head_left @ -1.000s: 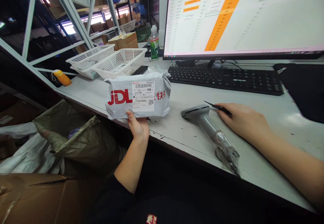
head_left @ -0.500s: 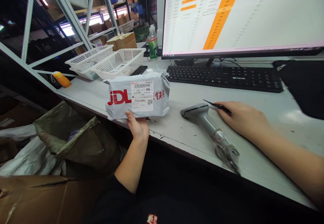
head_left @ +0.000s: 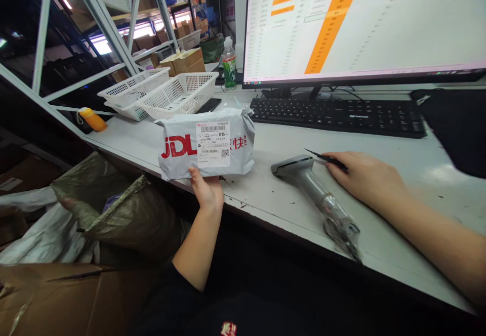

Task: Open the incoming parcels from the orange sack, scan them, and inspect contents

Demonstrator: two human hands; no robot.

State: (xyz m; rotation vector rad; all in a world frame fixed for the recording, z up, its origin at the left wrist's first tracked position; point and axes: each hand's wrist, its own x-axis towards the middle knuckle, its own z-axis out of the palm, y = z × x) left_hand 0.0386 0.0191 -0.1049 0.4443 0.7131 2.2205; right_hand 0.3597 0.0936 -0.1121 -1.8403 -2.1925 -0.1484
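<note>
My left hand (head_left: 207, 190) is closed on the lower edge of a grey plastic parcel (head_left: 176, 166), thumb in front and the other fingers hidden behind. Red JDL lettering and a white shipping label (head_left: 213, 146) with barcodes face me. On the desk, my right hand (head_left: 366, 176) rests with its fingers round a slender black pointed tool (head_left: 332, 161), its tip directed left; whether it is a pen or tweezers I cannot tell. Between the hands lies a grey barcode scanner (head_left: 312, 186), its handle wrapped in clear plastic.
Behind the parcel stand white plastic baskets (head_left: 182, 90) and a green-labelled bottle (head_left: 230, 68). A black keyboard (head_left: 334, 116) lies below the monitor (head_left: 296, 37). An orange bottle (head_left: 93, 119) is at the desk's left end. Below left are an open dark sack (head_left: 125, 209) and a cardboard box (head_left: 76, 300).
</note>
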